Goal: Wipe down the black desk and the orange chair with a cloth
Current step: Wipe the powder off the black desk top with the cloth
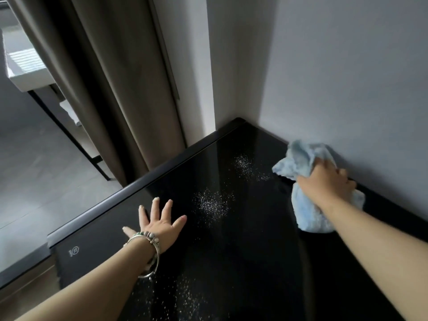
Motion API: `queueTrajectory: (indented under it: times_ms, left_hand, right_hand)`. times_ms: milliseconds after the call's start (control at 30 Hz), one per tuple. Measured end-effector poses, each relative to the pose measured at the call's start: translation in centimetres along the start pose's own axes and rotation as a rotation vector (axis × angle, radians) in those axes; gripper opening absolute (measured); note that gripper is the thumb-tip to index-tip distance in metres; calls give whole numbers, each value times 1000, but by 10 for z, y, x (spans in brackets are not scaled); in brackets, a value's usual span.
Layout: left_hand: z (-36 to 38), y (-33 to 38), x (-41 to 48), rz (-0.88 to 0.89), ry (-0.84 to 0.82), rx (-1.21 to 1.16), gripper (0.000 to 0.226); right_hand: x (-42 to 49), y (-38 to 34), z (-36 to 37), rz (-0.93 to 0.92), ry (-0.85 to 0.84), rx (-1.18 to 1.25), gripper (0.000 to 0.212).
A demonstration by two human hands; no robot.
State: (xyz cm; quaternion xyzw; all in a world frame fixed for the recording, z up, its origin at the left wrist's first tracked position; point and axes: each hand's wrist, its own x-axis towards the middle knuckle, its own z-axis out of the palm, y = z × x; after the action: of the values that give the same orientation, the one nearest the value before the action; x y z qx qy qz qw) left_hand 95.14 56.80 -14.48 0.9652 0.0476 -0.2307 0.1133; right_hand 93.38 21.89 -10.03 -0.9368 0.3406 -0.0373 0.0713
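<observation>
The right hand (328, 184) has its fingers curled tight round a bunched pale blue cloth (308, 214), pressing it to the black tabletop (250, 246) at the back edge, right where the surface meets the grey wall (347, 89). The left hand (159, 225) lies flat with fingers spread and straight, holding nothing, braced on the tabletop near its left rim, with bracelets (148, 242) at the wrist. Between the two hands the glossy surface carries patches of fine white speckles (214, 205) — one near the middle, one further back toward the corner, a third close to the near edge. Whether they are spray droplets or dust cannot be told. The step in hand looks to be the wipe of the desk itself, and most of the visible surface seems yet to be covered. To do it well, the cloth would best be flattened a little so more of it bears on the gloss. It should then be drawn from the wall toward the body in overlapping passes, taking each speckled patch in turn rather than scattering it. The back corner by the curtain (139, 89) wants a deliberate reach. The bracing palm will likely leave a print — that spot should be wiped last. The orange chair is not in view.
</observation>
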Motion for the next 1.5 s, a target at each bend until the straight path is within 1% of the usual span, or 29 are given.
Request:
queueTrajectory:
  times_ms: [33,100,167,233,333,367,400,433,467,500,533,567,633,700,800,867,900,933,967,1000,1033,1067,1100,1133,1200,1267,1333,1433,1500]
  left_hand:
    - [1,-4,2,7,-9,-47,61]
    - [2,-10,4,20,-28,-142,55]
    - [1,-12,4,32,-24,-170,52]
    - [2,-9,3,28,6,-148,51]
    - [4,-6,0,13,37,-139,50]
    - [4,-5,-1,12,41,-135,50]
    - [4,-5,-1,14,43,-124,51]
    - [4,-5,0,16,39,-108,52]
    - [4,-6,1,18,31,-96,53]
    - [4,-6,2,20,20,-90,53]
    - [5,-7,2,23,12,-89,54]
    - [5,-7,1,29,10,-90,54]
    - [5,-8,0,35,14,-93,53]
    - [3,-7,0,34,13,-99,53]
    - [2,-4,-3,36,10,-112,52]
    - [1,-5,-5,34,23,-132,51]
    - [0,-7,-5,36,46,-114,50]
    - [-3,-10,-5,50,93,-55,48]
    - [-6,-15,-3,79,165,30,47]
    - [-9,-19,-1,116,236,112,47]
    - [-11,-24,1,153,282,172,48]
    - [-11,-27,2,179,292,213,50]
    - [-8,-29,2,191,283,233,51]
    - [-3,-31,2,191,278,228,53]
    - [3,-33,2,183,298,198,54]
    - [4,-34,3,196,340,189,56]
    - [3,-34,2,207,366,188,58]
    - [4,-35,0,206,360,179,56]
    - [4,-36,-1,205,348,165,55]
  right_hand:
    - [9,-2,2,40,-51,-2,54]
    - [12,-22,10,-13,-77,-36,49]
    - [-2,-51,18,-187,-58,-48,40]
    - [-26,-74,26,-422,-42,-9,34]
    - [-60,-84,30,-762,-114,143,37]
    - [-63,-81,27,-816,-125,196,41]
    - [-59,-76,24,-789,-73,236,45]
    - [-47,-71,23,-676,30,225,48]
    - [-30,-64,21,-506,115,158,50]
    - [-11,-56,18,-330,131,77,52]
    - [5,-50,14,-185,86,26,55]
    - [18,-45,12,-84,19,22,57]
    - [32,-48,14,3,-63,46,57]
    - [32,-66,19,-73,-61,31,48]
    - [10,-102,22,-338,-57,45,38]
    - [-6,-115,28,-523,-124,75,38]
    - [-9,-115,29,-568,-164,115,40]
    - [-8,-112,28,-576,-188,171,41]
    - [-1,-107,26,-552,-165,220,43]
    - [9,-101,23,-512,-82,243,47]
    - [22,-96,20,-457,41,232,49]
    - [36,-91,17,-401,144,207,46]
    - [50,-87,16,-347,185,195,40]
    - [62,-83,17,-288,164,186,36]
    - [77,-85,21,-177,23,150,40]
    - [80,-102,25,-153,-51,100,46]
    - [68,-130,30,-273,-37,85,42]
    - [31,-167,42,-643,-15,71,37]
    - [12,-174,44,-796,0,151,36]
